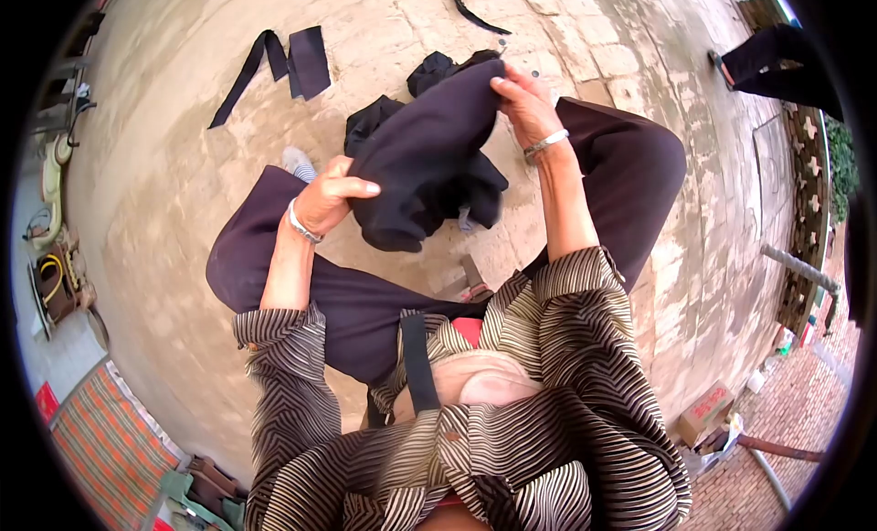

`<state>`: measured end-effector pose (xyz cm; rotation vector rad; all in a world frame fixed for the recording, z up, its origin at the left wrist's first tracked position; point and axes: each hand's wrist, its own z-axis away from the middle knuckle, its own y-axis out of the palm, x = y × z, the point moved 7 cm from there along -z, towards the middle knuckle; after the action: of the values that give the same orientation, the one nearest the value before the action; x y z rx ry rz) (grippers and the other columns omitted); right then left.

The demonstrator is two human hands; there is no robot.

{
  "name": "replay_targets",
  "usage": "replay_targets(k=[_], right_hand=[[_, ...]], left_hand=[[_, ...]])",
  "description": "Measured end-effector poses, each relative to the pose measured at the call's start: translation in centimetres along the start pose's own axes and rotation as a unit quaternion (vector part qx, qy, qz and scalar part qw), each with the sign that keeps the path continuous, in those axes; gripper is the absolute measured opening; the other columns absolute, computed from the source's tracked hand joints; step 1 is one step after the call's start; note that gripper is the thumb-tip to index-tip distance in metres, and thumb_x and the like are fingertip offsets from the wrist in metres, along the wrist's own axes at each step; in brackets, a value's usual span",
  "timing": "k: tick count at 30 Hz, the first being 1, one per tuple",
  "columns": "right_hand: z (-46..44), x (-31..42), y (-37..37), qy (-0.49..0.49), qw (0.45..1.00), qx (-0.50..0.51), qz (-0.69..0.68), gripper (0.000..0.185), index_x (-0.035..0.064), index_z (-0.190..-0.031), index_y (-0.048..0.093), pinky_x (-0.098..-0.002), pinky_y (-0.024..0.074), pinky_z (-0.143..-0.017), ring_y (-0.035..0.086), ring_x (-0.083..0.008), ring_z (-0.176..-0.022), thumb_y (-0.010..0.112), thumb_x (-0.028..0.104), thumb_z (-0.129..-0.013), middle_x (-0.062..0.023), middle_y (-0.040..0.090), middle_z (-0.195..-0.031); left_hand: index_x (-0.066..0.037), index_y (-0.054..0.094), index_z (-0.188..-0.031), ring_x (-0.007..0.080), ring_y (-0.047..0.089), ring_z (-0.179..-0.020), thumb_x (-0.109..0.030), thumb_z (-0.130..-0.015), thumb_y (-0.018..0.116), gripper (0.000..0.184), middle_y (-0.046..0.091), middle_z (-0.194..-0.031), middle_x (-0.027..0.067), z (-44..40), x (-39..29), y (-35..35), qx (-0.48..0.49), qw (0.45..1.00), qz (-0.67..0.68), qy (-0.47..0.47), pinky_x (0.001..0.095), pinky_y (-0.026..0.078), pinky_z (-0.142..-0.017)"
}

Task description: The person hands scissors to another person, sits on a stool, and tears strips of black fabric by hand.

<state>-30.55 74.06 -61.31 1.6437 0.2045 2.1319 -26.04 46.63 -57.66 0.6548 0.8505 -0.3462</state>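
Note:
A dark cloth [429, 138] hangs stretched between my two hands, above the ground and between my spread knees. My left hand [329, 197] pinches its left edge, with the thumb lying on top. At its upper right corner my right hand [528, 103] grips the fabric between thumb and fingers. Behind and below it lies a bunched black cloth [370, 118], partly hidden by the held piece. Dark fabric strips [309, 63] rest on the ground to the upper left, and a thin curved black strip [475, 17] lies at the top.
A person's dark-trousered legs [776, 60] are at the upper right. A cardboard box [705, 412] stands at the lower right, near a metal pole [799, 264]. On the left are a striped mat [114, 449] and shoes [59, 284]. A small block [473, 273] lies between my legs.

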Motion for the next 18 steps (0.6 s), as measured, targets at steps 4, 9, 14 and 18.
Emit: replay_targets(k=[4, 9, 14, 18], right_hand=[[0.1, -1.1, 0.6, -0.020, 0.988, 0.039, 0.148, 0.034, -0.0039, -0.116, 0.059, -0.0253, 0.0477, -0.077, 0.059, -0.0117, -0.083, 0.062, 0.012, -0.086, -0.0075, 0.066, -0.096], [3.2, -5.6, 1.5, 0.060, 0.954, 0.148, 0.255, 0.032, -0.0014, -0.115, 0.059, -0.0286, 0.0501, -0.081, 0.063, -0.0165, -0.095, 0.061, 0.017, -0.089, -0.0104, 0.066, -0.105], [5.5, -12.1, 2.8, -0.023, 0.844, 0.181, 0.504, 0.050, -0.0020, -0.113, 0.058, -0.0370, 0.0473, -0.093, 0.060, -0.0342, -0.107, 0.074, 0.018, -0.070, -0.0208, 0.063, -0.111], [6.4, -14.0, 2.7, -0.021, 0.871, 0.136, 0.471, 0.044, -0.0001, -0.109, 0.061, -0.0395, 0.0485, -0.086, 0.061, -0.0358, -0.101, 0.073, 0.018, -0.070, -0.0225, 0.064, -0.104]], left_hand=[[0.008, 0.063, -0.104, 0.0206, 0.068, -0.088, 0.000, -0.079, 0.059, 0.027, 0.070, -0.096, 0.0133, 0.7, -1.5, -1.2, -0.062, 0.983, 0.172, 0.024, 0.0320, 0.054, -0.082], [0.006, 0.064, -0.101, 0.0215, 0.069, -0.087, -0.002, -0.081, 0.059, 0.022, 0.069, -0.094, 0.0125, 1.0, -0.7, -3.4, -0.118, 0.976, 0.178, 0.042, 0.0316, 0.056, -0.080], [0.008, 0.058, -0.106, 0.0237, 0.069, -0.088, 0.001, -0.081, 0.058, 0.025, 0.067, -0.099, 0.0159, 2.1, -1.9, -2.4, -0.110, 0.967, 0.225, 0.051, 0.0331, 0.057, -0.079], [0.008, 0.056, -0.109, 0.0249, 0.069, -0.086, 0.004, -0.080, 0.059, 0.029, 0.066, -0.102, 0.0173, 2.3, -1.8, -2.8, -0.099, 0.976, 0.183, 0.069, 0.0340, 0.058, -0.078]])
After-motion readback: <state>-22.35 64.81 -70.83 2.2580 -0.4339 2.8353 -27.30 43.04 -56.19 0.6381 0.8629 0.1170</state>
